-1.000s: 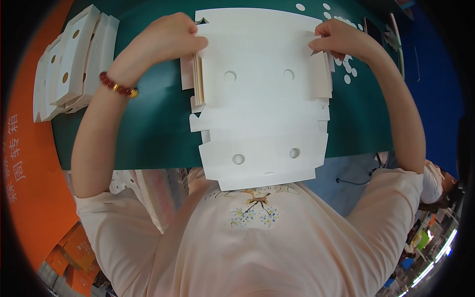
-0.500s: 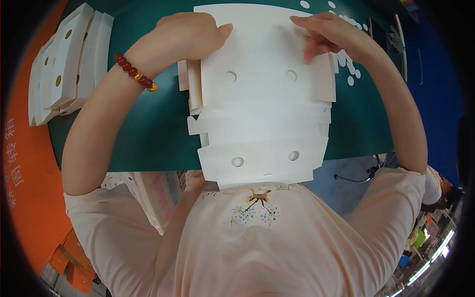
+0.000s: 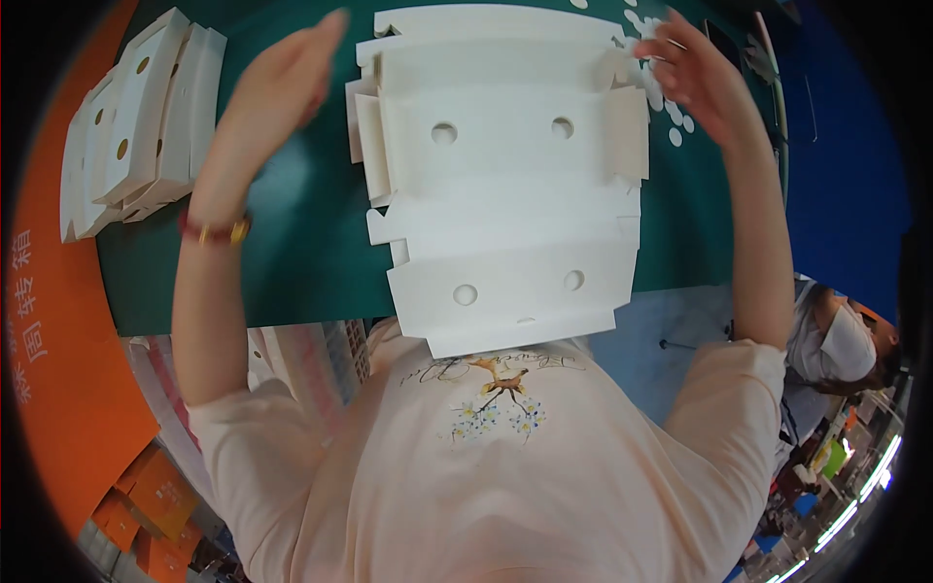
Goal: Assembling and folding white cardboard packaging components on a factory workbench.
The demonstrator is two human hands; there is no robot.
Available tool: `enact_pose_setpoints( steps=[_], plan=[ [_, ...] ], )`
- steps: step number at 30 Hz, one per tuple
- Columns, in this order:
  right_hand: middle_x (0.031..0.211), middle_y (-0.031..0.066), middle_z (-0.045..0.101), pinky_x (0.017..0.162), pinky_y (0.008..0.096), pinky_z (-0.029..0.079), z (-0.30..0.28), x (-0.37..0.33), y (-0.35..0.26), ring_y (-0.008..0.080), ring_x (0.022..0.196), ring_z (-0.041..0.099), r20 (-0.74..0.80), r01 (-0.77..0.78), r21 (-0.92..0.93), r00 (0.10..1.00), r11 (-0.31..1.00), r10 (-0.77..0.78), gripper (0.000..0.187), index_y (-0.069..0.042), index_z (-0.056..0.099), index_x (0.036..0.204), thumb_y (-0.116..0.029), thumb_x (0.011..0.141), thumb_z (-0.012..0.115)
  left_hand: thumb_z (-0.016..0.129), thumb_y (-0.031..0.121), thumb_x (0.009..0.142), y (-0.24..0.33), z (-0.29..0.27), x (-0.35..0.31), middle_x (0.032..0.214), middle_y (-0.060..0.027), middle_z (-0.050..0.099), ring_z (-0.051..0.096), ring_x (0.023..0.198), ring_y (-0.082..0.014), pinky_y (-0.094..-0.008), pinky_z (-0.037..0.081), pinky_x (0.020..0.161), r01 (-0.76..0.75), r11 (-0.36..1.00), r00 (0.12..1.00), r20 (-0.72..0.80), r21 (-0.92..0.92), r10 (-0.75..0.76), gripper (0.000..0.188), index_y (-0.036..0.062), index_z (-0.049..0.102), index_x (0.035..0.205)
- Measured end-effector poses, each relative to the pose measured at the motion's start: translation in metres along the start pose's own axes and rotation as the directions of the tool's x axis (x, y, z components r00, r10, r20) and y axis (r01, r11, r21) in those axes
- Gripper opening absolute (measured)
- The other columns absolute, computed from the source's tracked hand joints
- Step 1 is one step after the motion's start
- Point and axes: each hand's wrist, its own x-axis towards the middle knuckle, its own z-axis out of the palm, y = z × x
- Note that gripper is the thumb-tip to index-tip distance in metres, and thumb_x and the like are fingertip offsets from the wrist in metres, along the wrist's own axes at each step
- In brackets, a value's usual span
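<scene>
A white cardboard box blank, partly folded, lies in front of me with its near end against my shirt. Round holes pierce its far and near panels, and side flaps stand up along both edges of the far half. To the left of its far corner my left hand hovers apart from it, fingers stretched and slightly blurred. Off its far right corner is my right hand, fingers spread and bent with nothing visible in them. Several small white discs lie scattered by the right hand.
Folded white boxes are stacked at the far left of the green table. A dark flat object rests at the far right. Orange boxes stand low at the left, and another person is at the right.
Both hands have come off the far panel and moved outward, the left farther. The blank has slid slightly away from me, and its far edge flap now shows uncovered.
</scene>
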Motion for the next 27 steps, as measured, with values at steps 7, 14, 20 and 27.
enact_pose_setpoints(
  steps=[7, 14, 20, 27],
  plan=[
    [0.097, 0.0045, 0.067, 0.050, 0.0181, 0.043, -0.006, -0.145, 0.009, 0.0046, 0.064, 0.054, 0.008, -0.402, -0.222, 0.910, 0.889, 0.414, 0.027, -0.007, 0.062, 0.111, -0.031, 0.100, 0.055, 0.054, 0.028, 0.102, 0.006, 0.033, -0.153, 0.070, 0.0035, 0.053, 0.046, 0.057, -0.0019, -0.0167, 0.036, 0.049, 0.404, 0.866, 0.914, 0.096, -0.295, -0.393, 0.026, 0.0053, 0.063, 0.113],
    [0.094, -0.0016, 0.057, 0.060, 0.0179, 0.036, 0.054, -0.142, 0.008, 0.0044, 0.071, 0.045, 0.019, 0.081, -0.693, 0.995, 0.716, -0.094, 0.038, -0.009, 0.058, 0.127, -0.010, 0.090, 0.069, 0.074, 0.016, 0.089, 0.013, 0.062, -0.146, 0.085, -0.0004, 0.055, 0.042, 0.062, -0.0033, -0.0189, 0.037, 0.055, 0.062, 0.997, 0.972, -0.227, -0.038, -0.069, 0.038, 0.0019, 0.057, 0.120],
    [0.095, -0.0012, 0.059, 0.051, 0.0185, 0.039, 0.066, -0.137, 0.019, 0.0028, 0.065, 0.049, -0.217, -0.237, -0.378, 0.962, 0.895, 0.163, 0.035, -0.006, 0.059, 0.128, -0.015, 0.095, 0.065, 0.075, 0.018, 0.088, 0.026, 0.064, -0.138, 0.090, -0.0026, 0.056, 0.046, 0.056, -0.0036, -0.0197, 0.037, 0.051, 0.263, 0.945, 0.961, -0.029, -0.195, -0.274, 0.044, -0.0026, 0.054, 0.122],
    [0.103, 0.0019, 0.063, 0.051, 0.0183, 0.044, 0.056, -0.139, 0.032, 0.0029, 0.067, 0.053, -0.216, -0.260, -0.243, 0.954, 0.935, 0.209, 0.032, -0.003, 0.063, 0.124, -0.018, 0.095, 0.066, 0.072, 0.013, 0.091, 0.020, 0.056, -0.141, 0.088, -0.0019, 0.059, 0.049, 0.057, -0.0016, -0.0178, 0.039, 0.048, 0.376, 0.704, 0.913, 0.109, -0.602, -0.394, 0.045, -0.0034, 0.049, 0.127]
  ],
)
